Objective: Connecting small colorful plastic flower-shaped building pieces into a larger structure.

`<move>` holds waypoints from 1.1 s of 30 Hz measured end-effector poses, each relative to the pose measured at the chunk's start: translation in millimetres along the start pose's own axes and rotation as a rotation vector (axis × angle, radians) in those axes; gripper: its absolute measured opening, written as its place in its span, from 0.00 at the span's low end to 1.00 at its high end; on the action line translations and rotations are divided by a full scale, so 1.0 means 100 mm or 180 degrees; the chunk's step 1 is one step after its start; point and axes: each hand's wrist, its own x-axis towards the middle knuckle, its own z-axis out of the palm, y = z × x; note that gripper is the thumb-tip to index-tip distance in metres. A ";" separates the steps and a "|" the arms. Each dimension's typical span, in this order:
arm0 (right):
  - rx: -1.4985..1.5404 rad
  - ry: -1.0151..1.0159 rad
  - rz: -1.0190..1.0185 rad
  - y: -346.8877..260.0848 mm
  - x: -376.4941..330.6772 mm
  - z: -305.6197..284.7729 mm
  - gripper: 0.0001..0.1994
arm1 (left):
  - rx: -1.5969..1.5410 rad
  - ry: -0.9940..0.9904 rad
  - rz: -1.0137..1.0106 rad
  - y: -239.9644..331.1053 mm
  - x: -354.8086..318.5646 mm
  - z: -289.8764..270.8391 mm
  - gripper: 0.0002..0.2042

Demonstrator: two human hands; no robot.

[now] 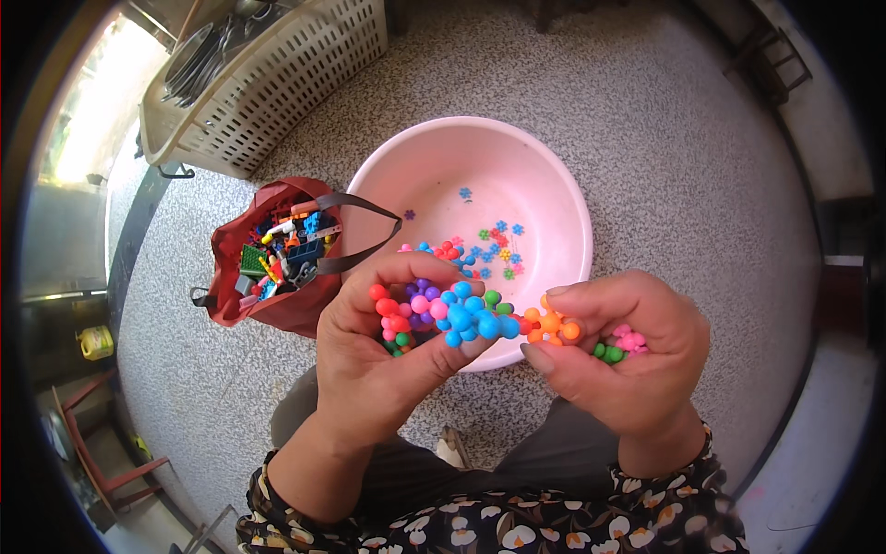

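Over the near side of a pink plastic basin (397, 148), my left hand (378, 360) is closed around a cluster of knobbed plastic toy pieces (472, 316), with blue, red, purple, pink and green ones showing. Between the thumb and a finger of my right hand (637, 360) is an orange knobbed piece (550, 325). It meets the left-hand cluster through a small red knob; whether they are locked together I cannot tell. Green and pink pieces (631, 340) also sit inside my right palm. Several small flower-shaped pieces (503, 242) lie scattered on the basin's bottom.
Left of the basin stands a red cloth bag (235, 277) with dark handles, full of mixed toy parts. Behind it is a cream slatted basket (277, 102) holding metal kitchenware. A reddish chair frame (101, 452) is at lower left. The floor (683, 185) is speckled grey.
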 end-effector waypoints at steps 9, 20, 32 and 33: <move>-0.0346 -0.0008 -0.0071 0.02 0.01 0.00 0.12 | -0.0038 0.0099 0.0136 -0.04 0.01 0.00 0.20; -0.0420 0.0023 0.0002 0.03 0.00 0.03 0.11 | -0.0067 0.0158 0.0024 -0.05 0.01 0.00 0.20; -0.0434 -0.0223 -0.0012 0.01 0.02 0.02 0.12 | -0.0125 0.0167 -0.0037 -0.04 0.01 0.02 0.20; -0.0400 -0.0172 0.0016 0.02 0.01 0.03 0.12 | -0.0124 0.0167 -0.0039 -0.03 0.01 0.02 0.20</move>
